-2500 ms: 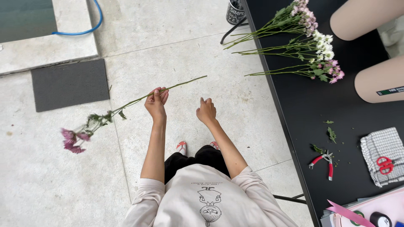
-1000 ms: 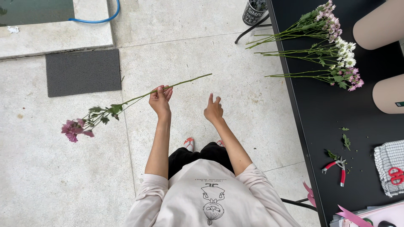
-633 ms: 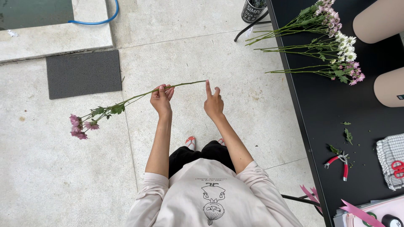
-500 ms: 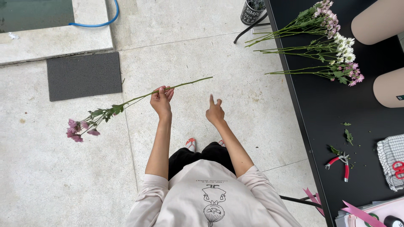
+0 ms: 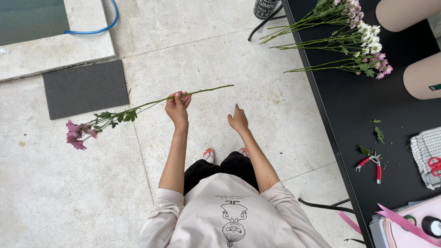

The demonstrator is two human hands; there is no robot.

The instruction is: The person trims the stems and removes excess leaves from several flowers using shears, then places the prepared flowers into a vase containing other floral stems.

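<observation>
In the head view, a dark cylindrical pot (image 5: 265, 8) stood on the pale stone floor (image 5: 193, 59) at the far edge, just off the far-left corner of the black table (image 5: 349, 110); what it held could not be made out. Two beige cylinders (image 5: 425, 76) rested on the right of the table, their insides not visible. At the near right corner lay a pink box (image 5: 409, 232) with a pink ribbon (image 5: 404, 222) across it and a small black round object inside.

The left hand (image 5: 177, 108) was closed round a long flower stem (image 5: 151, 103), gripping it a little right of the middle. The stem ran nearly level over the floor, its long axis left to right and slightly tilted: the bare cut end pointed right and a touch far, while the pink blooms (image 5: 76, 134) hung at the left, nearer end, with green leaves just right of them. The right hand (image 5: 238, 121) was held loosely open and empty, index finger raised, below and clear of the cut end.

On the table's far part several more cut flowers (image 5: 340, 43) lay with heads to the right and stems jutting left past the edge. Red-handled cutters (image 5: 373, 164) lay nearer, beside a checked cloth (image 5: 425, 151) bearing red scissors (image 5: 434, 165). A dark grey mat (image 5: 85, 87) and a blue hose (image 5: 98, 28) lay on the far left.
</observation>
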